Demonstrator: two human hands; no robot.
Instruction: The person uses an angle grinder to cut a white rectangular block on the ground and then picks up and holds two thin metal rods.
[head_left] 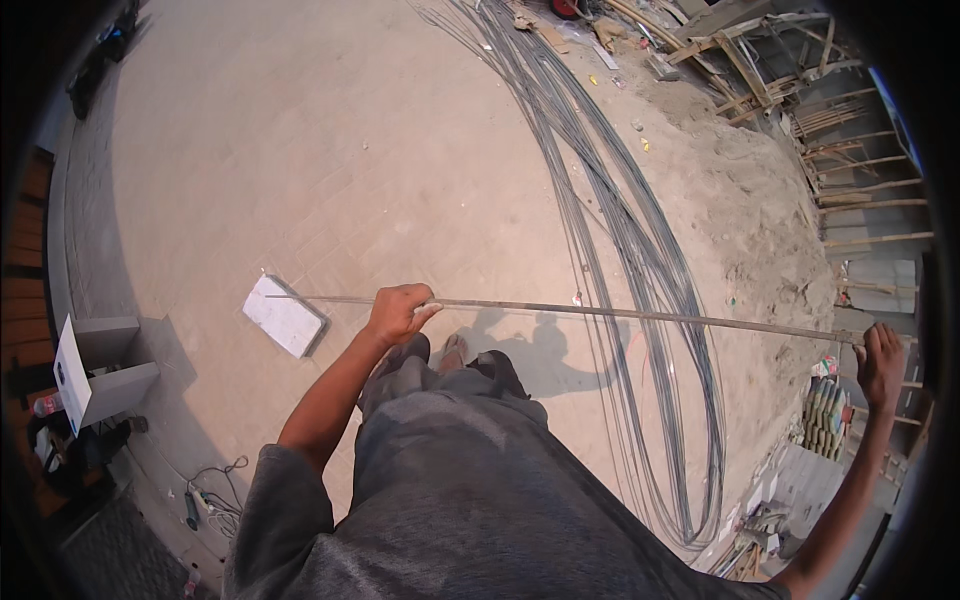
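Note:
A long, thin steel rod (600, 311) crosses in front of my body, nearly level. My left hand (402, 312) is closed around it towards its left end, the thumb pressed along it. At far right, arm stretched out, my right hand (880, 368) is closed on the rod near its other end. The rod's left tip shows over a whitish rectangular block (285, 315) on the ground; whether it touches the block I cannot tell. Beneath the rod, to the right of my feet, lies a bundle of long steel rods (640, 230), bent round in a loop.
An opened white carton (100, 380) stands at the left. Below it, a power tool with a cord (205, 508) lies on the paving. Sand (740, 220) is heaped on the right, with wooden poles (875, 205) behind it. Scrap timber (750, 75) is piled at the far right.

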